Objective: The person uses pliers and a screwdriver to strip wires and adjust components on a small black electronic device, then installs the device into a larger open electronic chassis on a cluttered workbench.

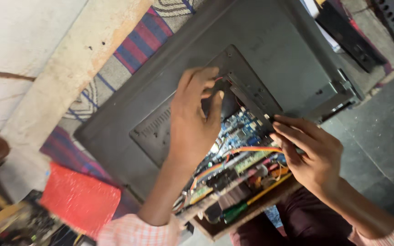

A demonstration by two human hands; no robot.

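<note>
Across the person's lap lay a flat grey plastic television back cover (pixel 261 54), its blue circuit board (pixel 240 132) exposed, the left hand (pixel 192 123) gripping the opening's edge while the right hand (pixel 306 155) pinched a thin metal bracket (pixel 256 102).

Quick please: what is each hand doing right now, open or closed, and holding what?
Left hand: fingers curled, gripping the edge of the opening in the grey back cover.
Right hand: fingers bent, pinching the cover's edge above the circuit board.
</note>
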